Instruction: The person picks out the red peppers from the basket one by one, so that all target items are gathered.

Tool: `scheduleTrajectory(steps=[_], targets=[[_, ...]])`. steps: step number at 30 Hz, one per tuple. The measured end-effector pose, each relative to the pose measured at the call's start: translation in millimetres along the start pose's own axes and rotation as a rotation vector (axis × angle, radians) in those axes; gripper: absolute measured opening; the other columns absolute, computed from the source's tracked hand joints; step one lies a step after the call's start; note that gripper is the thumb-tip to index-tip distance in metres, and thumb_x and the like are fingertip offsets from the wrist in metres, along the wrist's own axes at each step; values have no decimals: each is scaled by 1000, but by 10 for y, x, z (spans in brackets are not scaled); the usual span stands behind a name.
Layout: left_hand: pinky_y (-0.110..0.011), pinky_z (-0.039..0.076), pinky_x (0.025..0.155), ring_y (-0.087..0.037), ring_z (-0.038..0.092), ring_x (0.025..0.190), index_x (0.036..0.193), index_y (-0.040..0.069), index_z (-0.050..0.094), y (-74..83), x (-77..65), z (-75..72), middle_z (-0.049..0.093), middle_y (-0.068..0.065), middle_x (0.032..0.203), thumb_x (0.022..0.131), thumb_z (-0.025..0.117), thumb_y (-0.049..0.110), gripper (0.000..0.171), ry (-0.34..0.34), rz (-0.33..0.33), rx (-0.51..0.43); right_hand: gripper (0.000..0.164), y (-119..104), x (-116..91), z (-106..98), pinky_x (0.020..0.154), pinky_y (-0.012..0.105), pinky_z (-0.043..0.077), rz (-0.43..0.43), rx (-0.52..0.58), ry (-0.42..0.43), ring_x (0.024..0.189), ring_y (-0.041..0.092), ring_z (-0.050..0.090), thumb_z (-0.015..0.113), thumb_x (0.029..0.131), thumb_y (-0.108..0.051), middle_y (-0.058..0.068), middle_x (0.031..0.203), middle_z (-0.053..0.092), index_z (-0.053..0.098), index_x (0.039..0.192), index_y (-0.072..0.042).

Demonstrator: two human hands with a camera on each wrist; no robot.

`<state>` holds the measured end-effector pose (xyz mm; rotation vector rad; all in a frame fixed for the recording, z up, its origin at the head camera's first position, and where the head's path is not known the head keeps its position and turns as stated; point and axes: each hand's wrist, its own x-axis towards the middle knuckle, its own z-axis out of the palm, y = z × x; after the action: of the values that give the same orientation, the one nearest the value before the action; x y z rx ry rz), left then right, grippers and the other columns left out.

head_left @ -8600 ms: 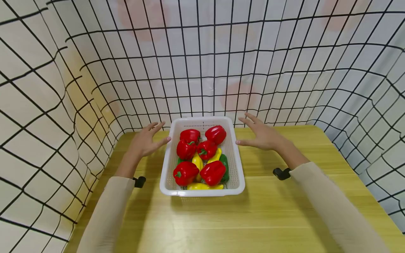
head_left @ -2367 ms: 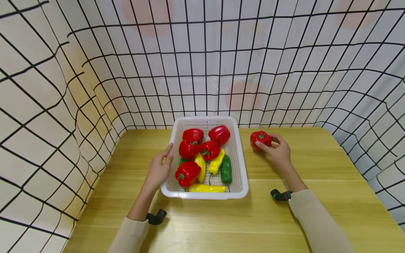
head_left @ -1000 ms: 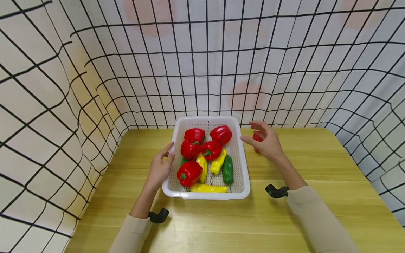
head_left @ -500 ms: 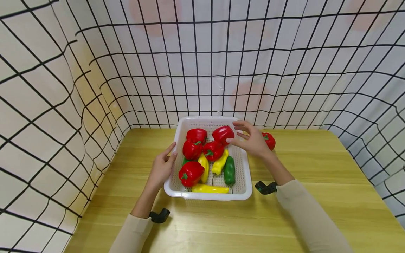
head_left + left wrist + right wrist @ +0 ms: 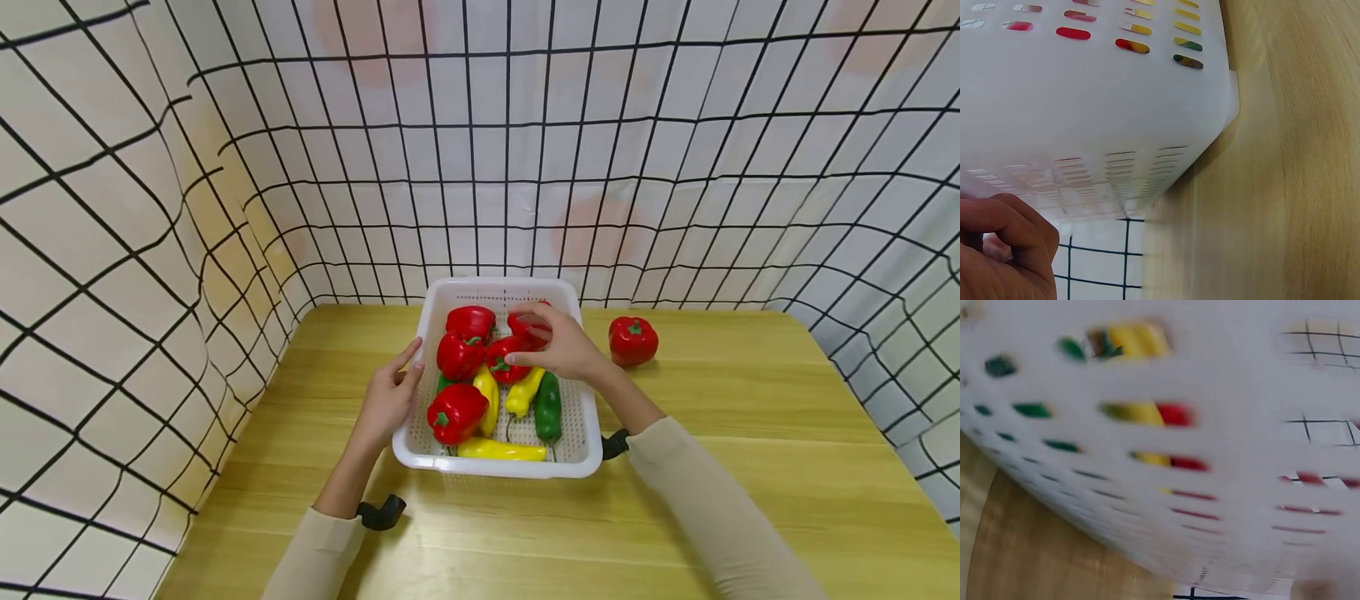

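A white perforated plastic basket [image 5: 491,468] holds several red bell peppers, yellow peppers and green peppers. At its left rim my left hand [image 5: 384,404] grips the edge between thumb and fingers; in the left wrist view the curled fingers [image 5: 1016,231] show beside the basket wall [image 5: 1085,94]. My right hand [image 5: 570,348] reaches over the right rim, thumb and fingers spread apart above the middle red bell pepper [image 5: 497,357]. It partly covers the back right red bell pepper [image 5: 519,323]. The right wrist view is blurred and mostly shows the basket wall [image 5: 1235,381].
One red bell pepper [image 5: 633,342] stands on the wooden table [image 5: 750,400] right of the basket. Inside the basket lie a yellow pepper [image 5: 501,450] at the front and a green pepper [image 5: 548,408] on the right. Black grid netting [image 5: 480,179] encloses the back and sides.
A red bell pepper was gripped by the right hand on the table right of the basket, then let go there. The right hand has moved left over the basket. The left hand stays at the rim.
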<state>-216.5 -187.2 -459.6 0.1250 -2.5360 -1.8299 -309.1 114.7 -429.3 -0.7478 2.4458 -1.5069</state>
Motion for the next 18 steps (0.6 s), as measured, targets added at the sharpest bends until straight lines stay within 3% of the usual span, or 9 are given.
scheduleTrajectory(steps=[7,12,18], targets=[[-43,64,76,-33,72,97,154,37,48,-17,0,22,69,-24,128,108,55,33,47,0,-8,-5,74,34,-11,72,110,54,48,-18,-41,-17,145,37,46,88,83,-29,12,154,48,52,146,-15],[-41,64,77,-32,71,99,154,38,48,-18,-4,14,68,-24,129,108,55,34,47,2,-19,-13,77,42,-7,115,116,50,44,-45,-160,-37,143,33,49,89,82,-33,6,153,51,52,148,-17],[-43,64,77,-33,71,98,154,37,48,-8,-2,5,69,-25,127,108,55,32,47,5,-14,-26,84,-6,-5,142,113,60,45,-61,-311,-102,141,31,48,91,77,-36,3,153,53,52,150,-19]])
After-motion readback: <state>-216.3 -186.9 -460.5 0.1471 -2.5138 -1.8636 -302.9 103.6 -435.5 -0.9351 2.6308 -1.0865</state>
